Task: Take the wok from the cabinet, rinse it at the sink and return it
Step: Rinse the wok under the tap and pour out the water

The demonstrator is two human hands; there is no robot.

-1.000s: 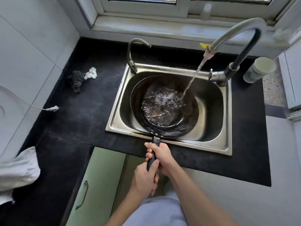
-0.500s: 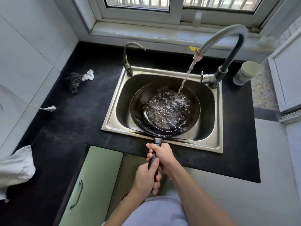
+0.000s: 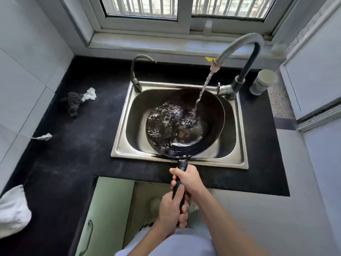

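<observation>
The wok (image 3: 186,124) sits inside the steel sink (image 3: 239,159), a little toward the right side, and its dark bowl is partly filled with bubbling water. A thin stream of water (image 3: 202,91) falls from the tall curved faucet (image 3: 239,47) and lands in the right part of the bowl. The long black handle (image 3: 181,168) of the wok passes over the front rim of the sink and comes toward the person.

Around the sink is a black countertop (image 3: 83,145). A second, smaller tap (image 3: 137,71) stands at the back left corner of the sink. On the left of the countertop lie a dark scrubber (image 3: 72,103) and a small white scrap (image 3: 90,94) that touches it. A white cloth (image 3: 13,211) lies at the far left edge. A pale cup (image 3: 263,82) stands just right of the faucet base. Below the countertop, a green cabinet door (image 3: 108,209) stands open beside the person's arms. Nothing lies between the wok and the hands.

The right hand (image 3: 190,180) holds the handle close to the sink, fingers curled tightly around it. The left hand (image 3: 170,209) holds the handle lower, near its end, also with fingers wrapped closed around it. The two hands touch each other.
</observation>
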